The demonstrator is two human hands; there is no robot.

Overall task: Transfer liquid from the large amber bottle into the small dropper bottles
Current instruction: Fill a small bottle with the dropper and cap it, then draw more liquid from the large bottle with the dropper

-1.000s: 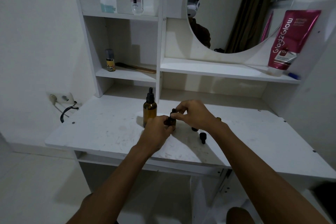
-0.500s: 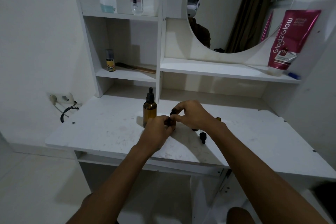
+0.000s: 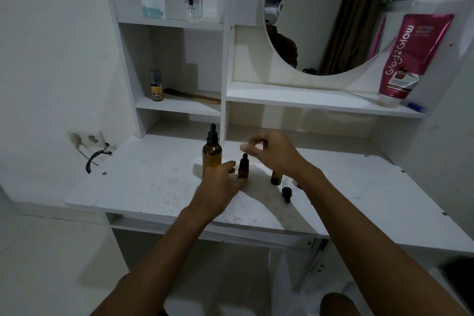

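Note:
The large amber bottle (image 3: 211,154) stands upright on the white desk (image 3: 143,182) with its black dropper cap on. Just right of it stands a small capped dropper bottle (image 3: 243,168). My left hand (image 3: 221,182) rests beside that small bottle, fingers loose, touching or nearly touching its base. My right hand (image 3: 272,149) hovers above and to the right of it, blurred, fingers apart and empty. A second small amber bottle (image 3: 276,177) stands uncapped under my right wrist. Its black dropper cap (image 3: 286,194) lies on the desk in front.
Shelves rise behind the desk with a perfume bottle (image 3: 193,0), a small yellow bottle (image 3: 156,86) and a comb (image 3: 192,96). A pink tube (image 3: 410,56) leans at the right beside a round mirror (image 3: 333,7). A wall socket with cable (image 3: 88,140) is at left.
Both hands held the small bottle and its cap together earlier. Now they have let go: the right hand lifted up and right, the left opened, and the capped bottle stands alone.

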